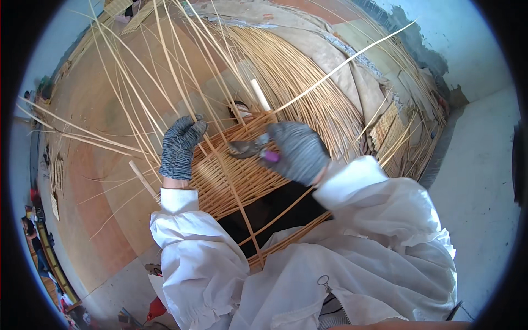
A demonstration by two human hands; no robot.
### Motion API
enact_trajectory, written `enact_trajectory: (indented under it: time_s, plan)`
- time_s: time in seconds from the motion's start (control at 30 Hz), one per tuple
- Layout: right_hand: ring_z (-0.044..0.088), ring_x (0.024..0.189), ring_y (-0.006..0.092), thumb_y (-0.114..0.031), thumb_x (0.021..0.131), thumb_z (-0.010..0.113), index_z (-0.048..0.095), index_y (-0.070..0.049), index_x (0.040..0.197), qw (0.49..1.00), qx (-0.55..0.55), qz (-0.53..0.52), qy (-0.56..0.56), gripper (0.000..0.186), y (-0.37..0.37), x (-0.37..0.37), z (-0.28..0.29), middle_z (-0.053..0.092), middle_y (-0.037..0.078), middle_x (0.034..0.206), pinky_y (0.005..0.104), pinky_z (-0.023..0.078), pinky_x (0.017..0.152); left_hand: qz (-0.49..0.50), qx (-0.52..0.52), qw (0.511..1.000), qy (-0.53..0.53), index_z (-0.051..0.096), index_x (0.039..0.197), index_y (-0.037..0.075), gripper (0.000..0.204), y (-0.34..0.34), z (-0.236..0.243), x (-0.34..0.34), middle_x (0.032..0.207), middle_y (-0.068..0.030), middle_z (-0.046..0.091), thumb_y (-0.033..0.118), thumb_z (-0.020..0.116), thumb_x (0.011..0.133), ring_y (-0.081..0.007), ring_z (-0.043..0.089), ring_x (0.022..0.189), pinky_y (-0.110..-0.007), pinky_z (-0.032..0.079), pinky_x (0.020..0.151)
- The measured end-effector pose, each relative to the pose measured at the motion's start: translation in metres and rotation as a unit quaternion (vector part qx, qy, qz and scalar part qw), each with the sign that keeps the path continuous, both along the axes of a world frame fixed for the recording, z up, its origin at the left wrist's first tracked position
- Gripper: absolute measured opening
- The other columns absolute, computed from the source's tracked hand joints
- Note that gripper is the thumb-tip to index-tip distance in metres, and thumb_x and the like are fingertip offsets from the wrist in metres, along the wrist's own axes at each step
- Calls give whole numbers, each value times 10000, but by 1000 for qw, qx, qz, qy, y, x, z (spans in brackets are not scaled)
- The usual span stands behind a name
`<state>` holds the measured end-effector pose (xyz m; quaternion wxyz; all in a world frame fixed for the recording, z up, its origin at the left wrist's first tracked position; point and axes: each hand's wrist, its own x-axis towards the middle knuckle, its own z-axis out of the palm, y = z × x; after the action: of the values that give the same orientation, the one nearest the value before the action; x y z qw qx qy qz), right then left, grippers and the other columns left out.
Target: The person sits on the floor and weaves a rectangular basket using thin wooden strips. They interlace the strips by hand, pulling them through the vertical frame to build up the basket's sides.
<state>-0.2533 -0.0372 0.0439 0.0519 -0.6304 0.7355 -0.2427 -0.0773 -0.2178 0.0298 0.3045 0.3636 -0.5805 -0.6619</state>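
A partly woven wicker basket (242, 184) lies in front of me, close to my lap, with long pale rods rising from its far and left edges. My left hand (180, 147), in a grey knit glove, is closed at the basket's left side, its thumb and fingers pinching an upright wicker rod (177, 82). In my right hand (301, 151), also gloved, is a pair of pruning shears (247, 149) with dark curved blades and a purple patch on the handle. The blades point left above the weave, slightly blurred. Whether they touch a rod I cannot tell.
Beyond the basket, a thick bundle of loose wicker rods (297, 77) spreads to the right, beside a crumpled beige cloth (344, 71). Pale thick stakes (260, 94) stand at the basket's edge. Small woven panels (388, 127) lie at right. A red object (155, 308) sits at lower left.
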Motion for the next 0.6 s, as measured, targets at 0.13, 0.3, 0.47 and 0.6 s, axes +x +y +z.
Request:
enact_trajectory:
  time_s: [0.13,0.3,0.47,0.6]
  plan:
    - [561,768,312,-353,652,690,532,1,965,999,-31,-42,10,499,-18,38,-29,568,151,806,410,437,713,-6,23,1000,18,628,973,9,194,-1,-3,7,859,-51,636,49,637,784,-126,588,789,-225,462,714]
    - [551,770,332,-354,676,673,532,18,968,994,11,-103,-42,493,-27,64,-45,567,174,817,413,436,730,5,12,1000,4,626,957,9,177,1,-7,14,853,-46,630,64,636,789,-121,582,791,-224,461,712]
    - [586,699,316,-312,712,643,554,-29,846,990,96,-55,-83,325,-23,46,-55,586,144,741,401,467,647,19,20,999,25,622,934,5,152,3,-20,9,842,-43,623,60,631,793,-118,572,775,-220,454,711]
    - [621,680,284,-268,753,620,548,-62,788,965,240,-44,-94,221,15,29,-20,607,127,734,374,491,573,30,-33,999,-7,609,913,-4,129,26,-24,11,810,-43,608,61,617,802,-131,566,763,-234,451,717]
